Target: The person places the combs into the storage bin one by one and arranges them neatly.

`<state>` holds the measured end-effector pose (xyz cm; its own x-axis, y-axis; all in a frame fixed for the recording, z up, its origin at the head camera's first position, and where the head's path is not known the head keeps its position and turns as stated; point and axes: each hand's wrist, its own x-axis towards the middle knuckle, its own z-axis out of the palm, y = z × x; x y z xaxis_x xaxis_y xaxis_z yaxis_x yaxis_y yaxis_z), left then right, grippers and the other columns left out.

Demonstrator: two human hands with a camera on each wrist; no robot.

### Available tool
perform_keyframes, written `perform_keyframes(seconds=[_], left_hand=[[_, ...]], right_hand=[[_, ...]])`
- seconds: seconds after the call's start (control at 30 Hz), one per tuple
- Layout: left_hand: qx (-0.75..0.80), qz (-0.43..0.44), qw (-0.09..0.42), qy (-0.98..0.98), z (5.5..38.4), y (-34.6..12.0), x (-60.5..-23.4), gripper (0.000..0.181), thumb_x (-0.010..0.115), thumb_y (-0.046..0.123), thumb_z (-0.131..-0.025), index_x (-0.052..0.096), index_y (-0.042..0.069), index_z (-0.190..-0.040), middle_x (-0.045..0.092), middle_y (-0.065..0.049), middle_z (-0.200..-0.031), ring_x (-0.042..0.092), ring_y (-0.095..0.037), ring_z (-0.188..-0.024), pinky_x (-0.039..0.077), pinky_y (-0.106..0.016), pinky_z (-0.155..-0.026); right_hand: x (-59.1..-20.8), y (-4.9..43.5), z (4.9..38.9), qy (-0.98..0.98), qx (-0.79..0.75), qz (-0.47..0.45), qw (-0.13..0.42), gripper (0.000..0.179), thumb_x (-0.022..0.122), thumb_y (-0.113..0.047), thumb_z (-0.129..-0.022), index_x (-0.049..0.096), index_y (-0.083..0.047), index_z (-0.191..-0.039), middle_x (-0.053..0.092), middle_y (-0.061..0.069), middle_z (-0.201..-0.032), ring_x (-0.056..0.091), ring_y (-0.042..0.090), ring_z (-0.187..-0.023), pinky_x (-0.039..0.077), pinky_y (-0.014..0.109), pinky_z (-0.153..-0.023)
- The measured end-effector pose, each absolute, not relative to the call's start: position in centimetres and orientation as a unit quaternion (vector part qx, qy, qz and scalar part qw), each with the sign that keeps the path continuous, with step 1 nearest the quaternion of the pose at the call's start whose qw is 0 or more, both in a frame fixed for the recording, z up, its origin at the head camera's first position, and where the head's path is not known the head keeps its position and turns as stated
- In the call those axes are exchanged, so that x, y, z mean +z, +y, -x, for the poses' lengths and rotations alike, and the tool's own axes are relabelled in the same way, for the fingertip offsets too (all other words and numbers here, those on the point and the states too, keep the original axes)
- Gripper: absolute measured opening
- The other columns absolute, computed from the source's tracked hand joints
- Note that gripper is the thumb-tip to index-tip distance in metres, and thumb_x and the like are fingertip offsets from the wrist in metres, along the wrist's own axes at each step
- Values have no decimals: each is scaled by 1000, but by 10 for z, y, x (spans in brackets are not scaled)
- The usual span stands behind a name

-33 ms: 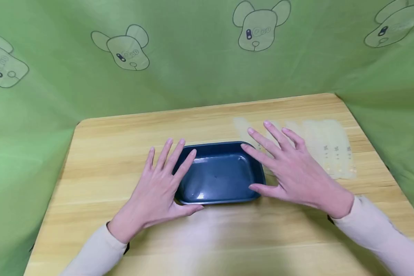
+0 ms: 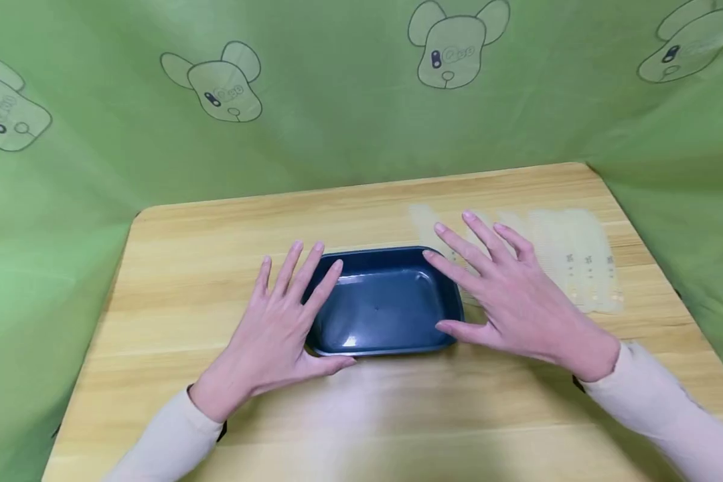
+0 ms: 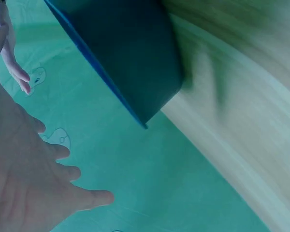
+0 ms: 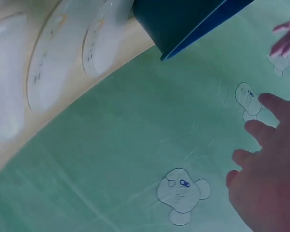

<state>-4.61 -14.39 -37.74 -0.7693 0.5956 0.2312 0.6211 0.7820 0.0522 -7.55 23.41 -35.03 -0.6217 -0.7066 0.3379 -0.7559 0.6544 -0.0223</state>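
Observation:
A dark blue rectangular plastic basin (image 2: pixel 379 311) with rounded corners sits on the wooden table, with nothing inside it. Over its left end my left hand (image 2: pixel 271 335) is spread, fingers straight and thumb apart near the front rim. My right hand (image 2: pixel 512 298) hovers at the right end, its index finger and thumb overlapping the rim in the head view. Both wrist views show a gap between the hand and the basin's outer wall (image 3: pixel 130 58). Neither hand holds anything.
Several pale translucent strips (image 2: pixel 569 251) with rounded ends and small dark print lie side by side on the table (image 2: pixel 187 288), partly behind my right hand. Green cloth (image 2: pixel 337 120) printed with bear-like heads hangs around the table's back and sides.

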Motion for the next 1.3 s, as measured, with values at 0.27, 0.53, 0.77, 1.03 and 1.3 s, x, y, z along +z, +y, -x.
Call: perform_keyframes(seconds=[0.27, 0.53, 0.77, 1.03, 1.3], left_hand=[[-83, 320, 77, -941, 48, -149, -389, 138, 66, 92, -80, 11, 11, -177, 4, -14, -182, 7, -37, -166, 31, -72, -121], [-202, 266, -14, -943, 44, -157, -410, 140, 74, 88, -80, 9, 11, -177, 3, -14, -182, 10, -33, -166, 35, -65, -122], [-278, 200, -71, -937, 50, -160, -419, 146, 77, 88, -77, -4, 18, -177, 7, -18, -181, 19, -38, -164, 36, -66, -120], [-302, 213, -81, -926, 55, -160, -427, 152, 86, 79, -76, -7, 13, -176, 9, -20, -180, 29, -39, -160, 38, -58, -121], [-339, 219, -94, -910, 55, -160, -434, 150, 88, 73, -78, -8, 12, -175, 3, -15, -182, 15, -30, -165, 29, -55, -126]], right_hand=[[-365, 251, 82, -918, 218, -324, 67, 78, 70, -47, -105, 42, -13, -169, 37, 12, -173, 31, 39, -159, 28, 68, -122], [-387, 250, 106, -899, 412, -144, -25, 58, 64, -24, -113, 44, 0, -162, 64, 21, -146, 65, 38, -127, 53, 29, -100], [-403, 246, 134, -905, 397, -105, -115, 76, 70, -15, -108, 28, 17, -162, 53, 36, -147, 58, 51, -130, 49, 64, -109], [-418, 238, 154, -933, 317, -141, -94, 64, 80, -11, -98, 43, 23, -138, 53, 29, -113, 52, 43, -109, 48, 57, -96], [-417, 227, 159, -952, 257, -103, -129, 74, 68, -5, -100, 30, 24, -156, 44, 42, -138, 49, 50, -121, 45, 65, -107]])
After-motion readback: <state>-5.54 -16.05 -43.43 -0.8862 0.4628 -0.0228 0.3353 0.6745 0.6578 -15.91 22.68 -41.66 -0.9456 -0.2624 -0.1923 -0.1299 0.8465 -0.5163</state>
